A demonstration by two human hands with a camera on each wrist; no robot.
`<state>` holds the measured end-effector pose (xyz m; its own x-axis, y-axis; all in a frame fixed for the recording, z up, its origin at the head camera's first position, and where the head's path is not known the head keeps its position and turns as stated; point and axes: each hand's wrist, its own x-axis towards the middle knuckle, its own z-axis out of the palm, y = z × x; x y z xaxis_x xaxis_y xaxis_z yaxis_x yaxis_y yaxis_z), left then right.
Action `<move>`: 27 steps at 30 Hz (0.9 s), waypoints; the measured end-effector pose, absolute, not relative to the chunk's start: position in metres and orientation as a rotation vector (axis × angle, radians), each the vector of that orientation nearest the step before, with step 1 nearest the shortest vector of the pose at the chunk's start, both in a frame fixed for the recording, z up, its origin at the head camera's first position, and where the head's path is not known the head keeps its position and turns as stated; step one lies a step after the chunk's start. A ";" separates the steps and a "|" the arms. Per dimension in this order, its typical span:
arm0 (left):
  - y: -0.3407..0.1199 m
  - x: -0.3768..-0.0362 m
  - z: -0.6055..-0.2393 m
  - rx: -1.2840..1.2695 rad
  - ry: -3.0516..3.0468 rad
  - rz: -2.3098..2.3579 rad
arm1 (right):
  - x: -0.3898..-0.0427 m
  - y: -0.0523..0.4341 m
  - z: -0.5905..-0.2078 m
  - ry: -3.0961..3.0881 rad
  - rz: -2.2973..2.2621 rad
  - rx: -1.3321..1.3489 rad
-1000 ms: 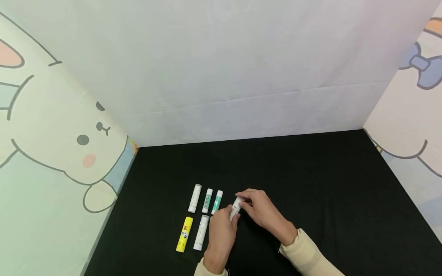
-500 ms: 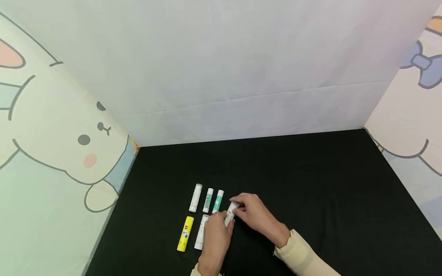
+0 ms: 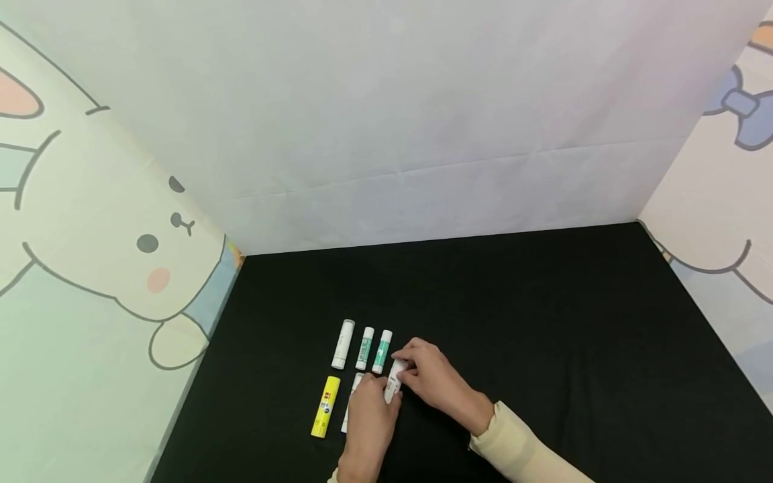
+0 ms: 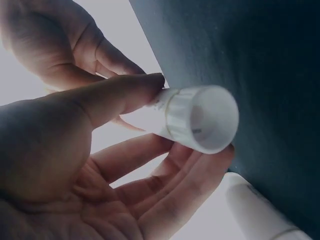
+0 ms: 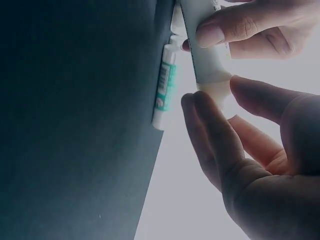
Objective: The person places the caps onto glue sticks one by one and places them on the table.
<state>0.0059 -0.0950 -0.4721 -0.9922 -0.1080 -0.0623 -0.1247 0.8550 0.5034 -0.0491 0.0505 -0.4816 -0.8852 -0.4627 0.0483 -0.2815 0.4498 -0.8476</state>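
Note:
Both hands hold one white glue stick (image 3: 394, 382). The left hand (image 3: 370, 410) grips it near its ridged, hollow end, which faces the camera in the left wrist view. Its far end is pinched between the thumb and fingers of the right hand (image 3: 431, 376). Partly hidden behind the left hand is another white glue stick (image 4: 257, 210). To its left is a yellow glue stick (image 3: 326, 407). Farther back, in a row, are a white glue stick (image 3: 343, 344) and two white-and-green ones (image 3: 365, 349), the right one (image 5: 165, 90) nearest the held stick.
A black cloth (image 3: 513, 302) covers the table. Behind it rises a pale backdrop (image 3: 423, 121), with cartoon-printed panels (image 3: 90, 241) at both sides.
Both hands have moved left and slightly toward the person, carrying the white glue stick. The left hand now covers most of the front white glue stick. The other glue sticks have stayed put.

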 end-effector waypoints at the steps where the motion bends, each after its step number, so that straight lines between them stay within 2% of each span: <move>1: -0.096 0.007 -0.472 -0.191 2.993 0.815 | -0.049 0.049 -0.482 2.505 -1.412 -0.651; 17: -0.103 0.011 -0.467 -0.322 2.886 0.707 | -0.042 0.031 -0.486 2.445 -1.386 -0.570; 27: -0.118 0.012 -0.500 -0.276 2.936 0.606 | -0.038 0.023 -0.492 2.439 -1.367 -0.580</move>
<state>0.0116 -0.1180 -0.5004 -0.9747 -0.1517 -0.1642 -0.2043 0.9027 0.3787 -0.0383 0.0232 -0.4921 -0.8785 -0.4752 -0.0502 -0.2052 0.4699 -0.8585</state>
